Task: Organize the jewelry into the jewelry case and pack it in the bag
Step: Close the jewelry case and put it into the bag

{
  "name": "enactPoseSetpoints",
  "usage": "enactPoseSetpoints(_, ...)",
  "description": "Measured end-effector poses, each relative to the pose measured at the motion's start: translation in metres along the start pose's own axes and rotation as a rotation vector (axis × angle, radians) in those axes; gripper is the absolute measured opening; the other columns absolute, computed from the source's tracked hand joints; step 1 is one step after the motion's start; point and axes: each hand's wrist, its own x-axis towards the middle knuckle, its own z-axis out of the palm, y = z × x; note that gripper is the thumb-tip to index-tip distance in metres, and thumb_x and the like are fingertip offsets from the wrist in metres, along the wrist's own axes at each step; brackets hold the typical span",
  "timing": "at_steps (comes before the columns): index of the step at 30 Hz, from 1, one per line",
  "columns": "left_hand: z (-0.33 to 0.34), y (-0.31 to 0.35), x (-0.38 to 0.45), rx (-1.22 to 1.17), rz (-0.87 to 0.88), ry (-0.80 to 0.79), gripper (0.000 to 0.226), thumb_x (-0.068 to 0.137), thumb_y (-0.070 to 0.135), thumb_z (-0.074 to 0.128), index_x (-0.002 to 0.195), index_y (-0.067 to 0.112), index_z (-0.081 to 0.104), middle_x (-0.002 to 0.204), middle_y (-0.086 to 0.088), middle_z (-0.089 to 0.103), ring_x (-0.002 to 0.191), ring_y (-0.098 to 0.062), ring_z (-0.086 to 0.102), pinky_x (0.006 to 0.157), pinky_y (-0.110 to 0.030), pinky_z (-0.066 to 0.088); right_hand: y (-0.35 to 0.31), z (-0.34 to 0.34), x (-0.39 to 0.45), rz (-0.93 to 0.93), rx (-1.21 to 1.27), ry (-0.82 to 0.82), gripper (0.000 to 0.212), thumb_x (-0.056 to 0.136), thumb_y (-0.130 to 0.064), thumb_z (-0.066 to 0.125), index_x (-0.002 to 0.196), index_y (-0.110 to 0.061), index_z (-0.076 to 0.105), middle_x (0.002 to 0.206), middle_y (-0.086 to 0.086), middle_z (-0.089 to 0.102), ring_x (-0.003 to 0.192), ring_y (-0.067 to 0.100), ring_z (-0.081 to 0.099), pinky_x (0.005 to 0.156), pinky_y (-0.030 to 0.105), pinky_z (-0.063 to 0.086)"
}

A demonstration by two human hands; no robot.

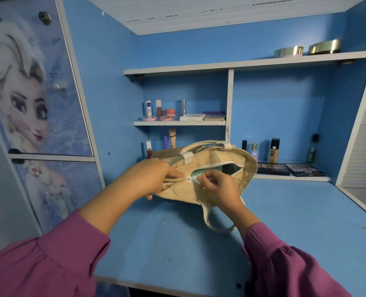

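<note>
two hands are on the tan woven jute bag with cream piping and cream handles (pixel 216 166), which lies on its side on the blue desk top (pixel 284 211). the left hand (pixel 156 179) is partly closed, fingers flattened along the bag's near rim beside the end of the white zipper (pixel 218 164), pinning the fabric. the right hand (pixel 218 187) is curled tight, fingertips (pixel 202 179) pinched at the zipper's near end; it looks like it has the pull, though the pull itself is too small to make out.

the zipper is open along most of its run, and through the gap shows a mint-green flat case (pixel 207 169), presumably the jewelry case, already inside the bag.

the likely trouble is the slider catching. the case sits right under the teeth, so its edge or the lining could snag as the slider passes. if the left hand lets the rim go slack, the soft jute would bunch and the slider stall. the loose cream handle (pixel 209 219) trailing under the right wrist could drag. a hard tug could slide the whole bag toward the cosmetics bottles (pixel 274 151) behind it.
</note>
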Motion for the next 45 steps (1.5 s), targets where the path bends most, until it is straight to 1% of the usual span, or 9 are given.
enactPoseSetpoints(4,-0.005,0.005,0.005,0.195,0.048,0.065,0.058,0.087,0.031,0.064,0.132,0.059,0.04,0.124,0.007,0.055,0.107,-0.017,0.057,0.067,-0.026,0.038,0.004,0.004,0.0,0.022,0.052,-0.055,0.013,0.089,-0.027,0.065,0.076,-0.026,0.065,0.071,-0.011,0.064,0.069,0.002,0.056,0.06,0.016,0.042)
enactPoseSetpoints(10,-0.005,0.025,0.027,0.165,0.134,0.199,0.044,0.087,0.059,0.055,0.13,0.058,0.045,0.123,0.006,0.049,0.113,-0.019,0.052,0.075,-0.03,0.038,0.003,0.003,-0.002,0.015,0.092,-0.101,0.013,0.089,-0.024,0.064,0.077,-0.026,0.065,0.072,-0.011,0.065,0.07,0.001,0.056,0.065,0.018,0.043)
enactPoseSetpoints(13,-0.003,0.032,0.038,0.188,0.152,0.273,0.04,0.091,0.056,0.051,0.131,0.056,0.045,0.121,0.003,0.055,0.109,-0.022,0.055,0.076,-0.032,0.042,0.003,0.001,-0.004,0.008,0.125,-0.103,0.012,0.09,-0.021,0.063,0.078,-0.023,0.065,0.074,-0.009,0.066,0.071,0.001,0.057,0.067,0.018,0.044)
enactPoseSetpoints(22,0.006,0.02,0.042,0.202,0.181,0.18,0.085,0.074,0.031,0.078,0.137,0.059,0.029,0.124,0.006,0.061,0.113,-0.023,0.054,0.079,-0.037,0.048,0.003,0.0,-0.008,-0.019,-0.069,-0.012,0.012,0.091,-0.028,0.061,0.08,-0.034,0.059,0.078,-0.012,0.065,0.078,0.009,0.06,0.069,0.034,0.048)
enactPoseSetpoints(28,0.004,0.009,0.035,0.154,0.216,0.144,0.081,0.083,0.01,0.067,0.139,0.057,0.031,0.092,0.01,0.059,0.069,-0.008,0.04,0.059,-0.029,0.034,0.008,-0.014,-0.003,0.03,-0.132,0.137,0.008,0.092,-0.028,0.058,0.087,-0.022,0.06,0.078,-0.007,0.062,0.074,0.01,0.056,0.062,0.03,0.044)
enactPoseSetpoints(31,0.007,0.006,0.036,0.16,0.237,0.156,0.083,0.083,0.009,0.067,0.138,0.059,0.03,0.079,0.014,0.044,0.078,-0.01,0.042,0.061,-0.029,0.037,0.015,-0.023,0.0,0.078,-0.166,0.225,0.011,0.093,-0.029,0.057,0.091,-0.019,0.061,0.082,-0.005,0.063,0.078,0.014,0.057,0.066,0.033,0.048)
enactPoseSetpoints(34,0.009,0.005,0.036,0.157,0.245,0.156,0.084,0.082,0.009,0.068,0.138,0.059,0.03,0.099,0.011,0.061,0.088,-0.012,0.049,0.063,-0.029,0.036,0.02,-0.034,0.003,0.123,-0.197,0.296,0.011,0.094,-0.03,0.056,0.09,-0.02,0.06,0.081,-0.007,0.06,0.08,0.019,0.058,0.068,0.035,0.049)
enactPoseSetpoints(40,0.009,0.007,0.036,0.16,0.243,0.16,0.084,0.08,0.012,0.07,0.139,0.057,0.031,0.109,0.009,0.062,0.095,-0.015,0.053,0.068,-0.031,0.042,0.031,-0.055,0.01,0.176,-0.275,0.391,0.014,0.095,-0.025,0.052,0.094,-0.012,0.058,0.081,0.003,0.062,0.077,0.025,0.058,0.062,0.031,0.04)
enactPoseSetpoints(45,0.007,0.007,0.034,0.159,0.228,0.134,0.082,0.082,0.01,0.066,0.138,0.058,0.032,0.09,0.01,0.053,0.085,-0.014,0.047,0.067,-0.031,0.04,0.042,-0.079,0.019,0.291,-0.284,0.474,0.019,0.096,-0.023,0.05,0.101,-0.008,0.059,0.092,0.008,0.063,0.08,0.026,0.052,0.067,0.033,0.04)
